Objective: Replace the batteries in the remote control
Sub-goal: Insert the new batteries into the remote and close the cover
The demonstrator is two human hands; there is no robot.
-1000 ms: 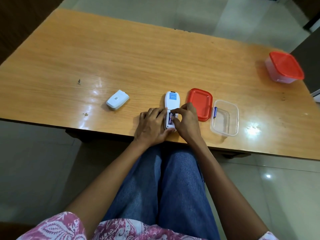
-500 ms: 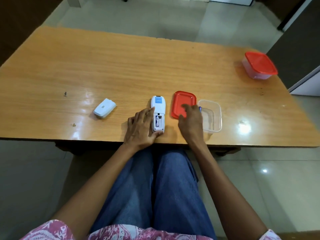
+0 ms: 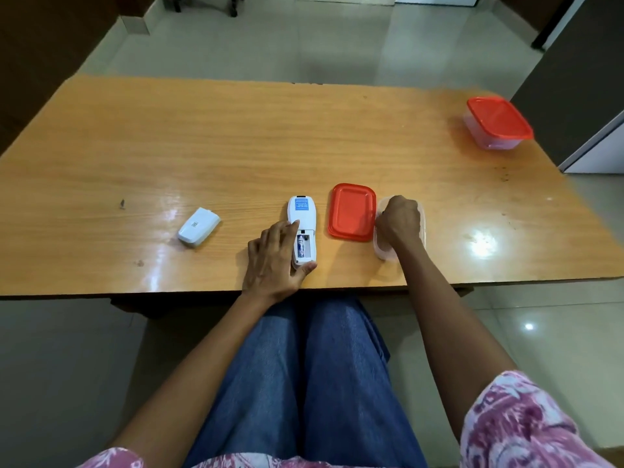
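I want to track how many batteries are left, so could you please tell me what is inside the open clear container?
The right hand reaches down into the clear container and covers most of its inside. Only a bare strip of its near end shows; whether a battery lies under the hand cannot be seen.

glossy wooden table [image 3: 236,136] on pale tiled floor [image 3: 304,38], dark walls [image 3: 50,35].
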